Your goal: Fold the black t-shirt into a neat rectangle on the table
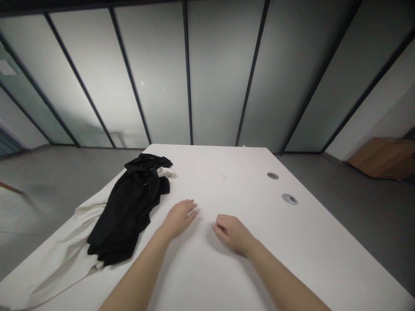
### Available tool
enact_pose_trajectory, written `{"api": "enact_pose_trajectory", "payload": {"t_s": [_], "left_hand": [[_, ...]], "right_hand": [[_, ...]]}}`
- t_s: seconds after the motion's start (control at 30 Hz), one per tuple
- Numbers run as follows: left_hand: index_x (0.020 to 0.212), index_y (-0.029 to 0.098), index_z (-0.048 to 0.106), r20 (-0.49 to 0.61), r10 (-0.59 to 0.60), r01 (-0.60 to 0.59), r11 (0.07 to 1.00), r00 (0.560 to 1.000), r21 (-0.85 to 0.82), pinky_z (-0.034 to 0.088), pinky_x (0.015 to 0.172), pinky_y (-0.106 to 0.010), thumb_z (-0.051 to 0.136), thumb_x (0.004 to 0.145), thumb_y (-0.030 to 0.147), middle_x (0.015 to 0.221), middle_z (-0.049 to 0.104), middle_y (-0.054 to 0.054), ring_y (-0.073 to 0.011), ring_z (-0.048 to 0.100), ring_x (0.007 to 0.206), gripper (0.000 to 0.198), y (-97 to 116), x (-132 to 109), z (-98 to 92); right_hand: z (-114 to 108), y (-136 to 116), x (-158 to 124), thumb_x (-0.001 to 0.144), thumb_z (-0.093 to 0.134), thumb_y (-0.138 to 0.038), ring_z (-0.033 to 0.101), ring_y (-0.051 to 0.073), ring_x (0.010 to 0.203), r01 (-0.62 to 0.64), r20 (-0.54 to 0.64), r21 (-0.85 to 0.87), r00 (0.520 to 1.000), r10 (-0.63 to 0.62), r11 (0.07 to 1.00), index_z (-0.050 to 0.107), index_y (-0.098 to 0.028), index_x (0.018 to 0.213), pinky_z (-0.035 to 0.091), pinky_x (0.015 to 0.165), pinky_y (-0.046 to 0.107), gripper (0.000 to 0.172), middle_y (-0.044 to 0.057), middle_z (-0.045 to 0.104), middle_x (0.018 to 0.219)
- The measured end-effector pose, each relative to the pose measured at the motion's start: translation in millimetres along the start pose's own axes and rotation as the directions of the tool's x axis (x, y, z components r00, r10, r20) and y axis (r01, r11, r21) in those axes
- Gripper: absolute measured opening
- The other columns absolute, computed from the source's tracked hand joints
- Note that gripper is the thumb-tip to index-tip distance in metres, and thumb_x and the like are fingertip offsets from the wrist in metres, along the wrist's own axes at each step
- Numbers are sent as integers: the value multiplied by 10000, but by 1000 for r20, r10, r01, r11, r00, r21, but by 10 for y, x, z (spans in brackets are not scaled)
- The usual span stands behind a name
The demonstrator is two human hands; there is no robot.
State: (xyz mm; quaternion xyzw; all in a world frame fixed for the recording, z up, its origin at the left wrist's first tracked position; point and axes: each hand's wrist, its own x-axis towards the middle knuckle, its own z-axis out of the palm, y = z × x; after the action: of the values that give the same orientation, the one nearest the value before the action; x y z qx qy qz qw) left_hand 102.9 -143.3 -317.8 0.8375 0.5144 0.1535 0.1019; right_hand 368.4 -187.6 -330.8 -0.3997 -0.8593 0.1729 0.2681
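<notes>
My left hand (pixel 179 218) is over the middle of the white table (pixel 223 177), fingers stretched forward and thumb apart, holding nothing. To its right, my right hand (pixel 234 233) is curled into a loose fist near the tabletop, and nothing shows in it. A black garment (pixel 129 207) lies in a rumpled heap left of my left hand, not touching it. Beneath and beside it spreads a cream-white cloth (pixel 61 255), which reaches the table's near left side. A small bit of white fabric (pixel 167 172) sticks out at the heap's far right.
Two round cable grommets (pixel 289 199) are set in the table's right side. Behind the table stands a frosted glass partition (pixel 220 77) with dark frames. Grey floor (pixel 97 166) shows on both sides, and a brown wooden panel (pixel 385 157) is at the far right.
</notes>
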Motion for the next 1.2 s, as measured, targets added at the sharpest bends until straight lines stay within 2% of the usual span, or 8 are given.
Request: {"api": "enact_pose_trajectory", "payload": {"t_s": [0.1,0.2,0.27,0.37,0.67,0.87,1.0,1.2], "left_hand": [[1248,252,751,-241,-144,159,986,960,41,383,1235,-481,494,1021,385,1510,621,-91,-294,504,1457,368,-158,15,-212],[1317,238,717,-447,-357,432,899,820,74,333,1241,-563,535,1002,391,1641,458,-131,-373,345,1551,395,-336,-5,-383],[1396,223,667,-509,-479,577,815,715,43,328,1222,-604,563,994,412,1687,358,-175,-426,293,1564,457,-454,-39,-439],[1471,222,606,-496,-593,686,728,634,5,334,1188,-643,567,995,449,1708,272,-228,-476,281,1555,528,-591,-88,-432],[1460,116,597,-442,-640,738,671,628,77,416,1134,-565,528,981,389,1535,533,-232,-417,482,1402,555,-691,-122,-388],[1575,122,472,-484,-684,771,637,546,-29,410,1126,-626,484,1002,489,1635,418,-260,-447,433,1447,681,-835,-134,-485],[1448,248,640,-447,-680,750,661,581,-31,349,1156,-673,437,1021,559,1673,387,-209,-454,326,1535,566,-863,-121,-444],[1563,83,486,-457,-689,743,663,562,-86,326,1210,-641,429,1018,475,1668,402,-221,-431,313,1556,674,-863,-80,-417]], "right_hand": [[23,21,-7,1011,521,-257,480,143,649,-8,13,18,1000,7,1000,506,-224,696,338,657,287,317,-19,548,701],[16,66,-10,1005,529,-259,466,139,642,-44,10,32,999,44,999,474,-225,683,324,655,282,329,-30,519,684],[2,84,-11,1004,530,-260,466,137,643,-72,6,37,997,72,997,459,-225,680,320,654,278,333,-33,512,685],[-12,82,-12,1003,530,-264,471,135,645,-97,1,51,995,97,994,448,-224,683,313,654,273,333,-34,514,688],[-14,84,-27,1013,519,-287,481,139,648,-82,-18,48,996,83,995,468,-224,680,319,650,274,343,-26,528,687],[-16,112,-40,1011,482,-301,420,137,590,-38,-35,17,999,39,999,389,-233,622,287,632,288,406,-34,455,610],[-21,98,-44,1007,481,-315,404,133,576,-49,-16,13,999,49,999,369,-231,619,272,632,286,412,-38,437,597],[-38,96,-42,1009,478,-327,410,133,590,-70,-9,22,997,70,997,354,-230,640,257,629,287,402,-36,443,618]]}}
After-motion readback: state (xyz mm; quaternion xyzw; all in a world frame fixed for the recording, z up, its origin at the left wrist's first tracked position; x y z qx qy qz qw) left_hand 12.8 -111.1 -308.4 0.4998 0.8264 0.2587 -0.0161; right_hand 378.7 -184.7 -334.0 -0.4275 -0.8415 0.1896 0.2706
